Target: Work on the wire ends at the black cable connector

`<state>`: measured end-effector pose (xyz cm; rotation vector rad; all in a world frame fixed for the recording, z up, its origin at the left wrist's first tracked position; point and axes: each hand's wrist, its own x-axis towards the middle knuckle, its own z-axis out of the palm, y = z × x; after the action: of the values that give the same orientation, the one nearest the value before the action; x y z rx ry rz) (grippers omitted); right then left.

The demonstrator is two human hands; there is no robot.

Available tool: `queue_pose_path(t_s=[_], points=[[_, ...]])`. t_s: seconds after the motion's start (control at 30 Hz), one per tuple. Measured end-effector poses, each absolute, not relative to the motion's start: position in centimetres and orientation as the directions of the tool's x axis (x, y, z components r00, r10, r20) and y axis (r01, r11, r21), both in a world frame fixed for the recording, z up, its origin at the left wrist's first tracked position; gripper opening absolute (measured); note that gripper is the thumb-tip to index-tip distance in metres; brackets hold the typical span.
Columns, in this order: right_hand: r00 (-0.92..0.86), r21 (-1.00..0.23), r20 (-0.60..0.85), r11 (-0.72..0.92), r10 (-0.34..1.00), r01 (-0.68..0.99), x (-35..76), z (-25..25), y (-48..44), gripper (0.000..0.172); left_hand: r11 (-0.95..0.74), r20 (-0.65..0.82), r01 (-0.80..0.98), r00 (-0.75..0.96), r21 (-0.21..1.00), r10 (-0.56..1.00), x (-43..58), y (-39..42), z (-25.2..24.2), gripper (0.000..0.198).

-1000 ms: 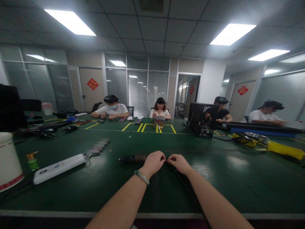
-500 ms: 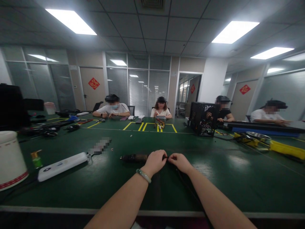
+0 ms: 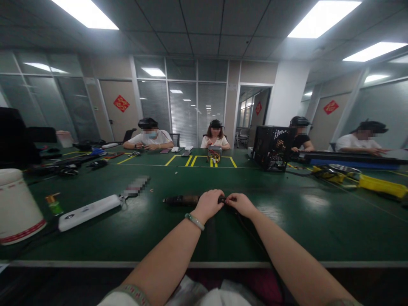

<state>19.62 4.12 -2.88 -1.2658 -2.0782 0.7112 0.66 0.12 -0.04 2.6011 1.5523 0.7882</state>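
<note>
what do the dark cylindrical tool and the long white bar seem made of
Dark cylindrical tool: perhaps plastic or coated metal, dull black and brown, with few highlights. Long white bar: likely moulded plastic, smooth, with rounded ends and a soft sheen.

dim overall | bright ceiling panels | glare on green tabletop | soft detail | edges stretched

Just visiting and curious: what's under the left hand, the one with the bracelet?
A dark, rod-shaped tool lies partly under the left hand. Its narrow tip and part of its body show at the left; the stretch beneath the palm is covered, so I can't describe it.
</note>
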Motion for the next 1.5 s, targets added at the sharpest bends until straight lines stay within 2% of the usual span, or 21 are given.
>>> queue_pose_path(t_s=[0.2,0.37,0.57,0.83,1.5], points=[[-0.362,-0.702,0.199,0.39,0.911,0.596,19.67,-2.93,4.29,0.024,-0.507,0.386,0.821,0.393,0.261,0.835,0.67,0.25,-0.07,0.014],[-0.369,-0.706,0.191,0.388,0.91,0.593,19.6,-2.78,4.16,0.024,-0.508,0.371,0.817,0.398,0.272,0.839,0.64,0.1,0.11,0.016],[-0.365,-0.708,0.21,0.399,0.907,0.583,19.56,-2.7,4.01,0.024,-0.512,0.421,0.799,0.366,0.316,0.83,0.3,0.36,-0.09,0.015],[-0.366,-0.716,0.207,0.396,0.907,0.576,19.54,-2.86,4.14,0.024,-0.528,0.39,0.771,0.391,0.356,0.834,0.16,0.44,0.16,0.017],[-0.349,-0.719,0.196,0.376,0.917,0.585,19.11,-2.49,3.67,0.024,-0.474,0.435,0.817,0.315,0.327,0.843,0.33,0.43,-0.37,0.008]])
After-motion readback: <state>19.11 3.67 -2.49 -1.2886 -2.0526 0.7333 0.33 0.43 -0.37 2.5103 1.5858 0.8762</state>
